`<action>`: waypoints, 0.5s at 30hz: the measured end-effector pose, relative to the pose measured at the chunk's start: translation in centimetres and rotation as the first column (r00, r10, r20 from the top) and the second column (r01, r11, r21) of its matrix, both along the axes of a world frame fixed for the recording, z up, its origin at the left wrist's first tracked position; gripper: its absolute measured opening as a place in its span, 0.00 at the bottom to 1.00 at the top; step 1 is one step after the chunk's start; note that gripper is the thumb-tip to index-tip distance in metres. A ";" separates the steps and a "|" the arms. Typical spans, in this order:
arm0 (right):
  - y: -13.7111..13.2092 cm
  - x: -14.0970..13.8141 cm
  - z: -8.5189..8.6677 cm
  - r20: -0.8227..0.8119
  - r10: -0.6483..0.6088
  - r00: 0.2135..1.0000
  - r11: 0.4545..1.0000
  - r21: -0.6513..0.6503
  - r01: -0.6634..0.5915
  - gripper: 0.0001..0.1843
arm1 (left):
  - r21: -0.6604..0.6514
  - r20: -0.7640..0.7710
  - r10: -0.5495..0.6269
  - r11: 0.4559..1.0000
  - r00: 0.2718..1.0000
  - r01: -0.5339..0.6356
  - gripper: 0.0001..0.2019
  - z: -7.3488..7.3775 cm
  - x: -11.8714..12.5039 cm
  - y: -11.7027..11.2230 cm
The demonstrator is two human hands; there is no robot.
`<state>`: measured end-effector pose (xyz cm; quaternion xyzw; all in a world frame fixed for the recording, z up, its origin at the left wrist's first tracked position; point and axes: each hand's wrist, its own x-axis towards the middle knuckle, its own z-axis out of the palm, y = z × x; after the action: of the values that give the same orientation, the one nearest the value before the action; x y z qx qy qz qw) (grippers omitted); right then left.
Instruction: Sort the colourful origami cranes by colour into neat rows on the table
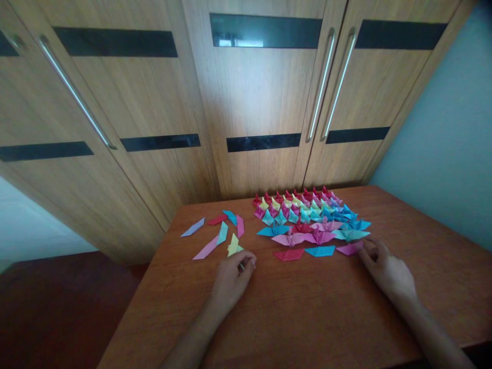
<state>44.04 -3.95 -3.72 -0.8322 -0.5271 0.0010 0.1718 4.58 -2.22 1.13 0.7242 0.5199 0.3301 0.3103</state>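
Note:
My right hand (390, 271) is at the right end of a row of folded paper strips, its thumb and fingertips closed on the end of a magenta folded paper piece (348, 249). To its left in that row lie a blue folded piece (320, 251) and a red folded piece (289, 254). My left hand (232, 277) rests on the table with curled fingers, and I see nothing held in them. Just beyond its knuckles lies a yellow folded paper piece (233, 246), partly hidden by the hand. Behind the row stand many origami cranes (292, 238) in coloured rows.
More folded paper pieces lie at the left: lavender (192, 227), red (217, 219), pink (240, 226) and a pink-and-aqua pair. The brown wooden table (300, 312) meets a wooden wardrobe (253, 92) with metal handles. A pale blue wall (442, 143) stands at the right.

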 end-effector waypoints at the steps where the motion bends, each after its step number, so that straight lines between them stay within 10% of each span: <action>1: -0.2 -0.4 0.1 -0.017 0.005 1.000 0.999 0.041 -0.004 0.30 | 0.024 -0.024 0.028 0.999 0.999 -0.028 0.09 0.1 -0.7 0.4; 9: -0.9 -7.5 1.2 -0.159 0.305 0.939 0.936 0.234 -0.264 0.21 | 0.166 -0.425 0.312 0.950 0.850 -0.266 0.12 0.4 -8.8 3.6; 15: -0.6 -14.7 2.1 -0.215 0.564 0.797 0.824 0.215 -0.525 0.17 | 0.259 -0.605 0.377 0.926 0.701 -0.274 0.11 -1.0 -10.3 3.5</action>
<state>29.35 -4.55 -1.62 -0.6224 -0.7146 0.1254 0.2937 -5.73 1.30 0.14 0.7102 0.6882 0.1483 -0.0061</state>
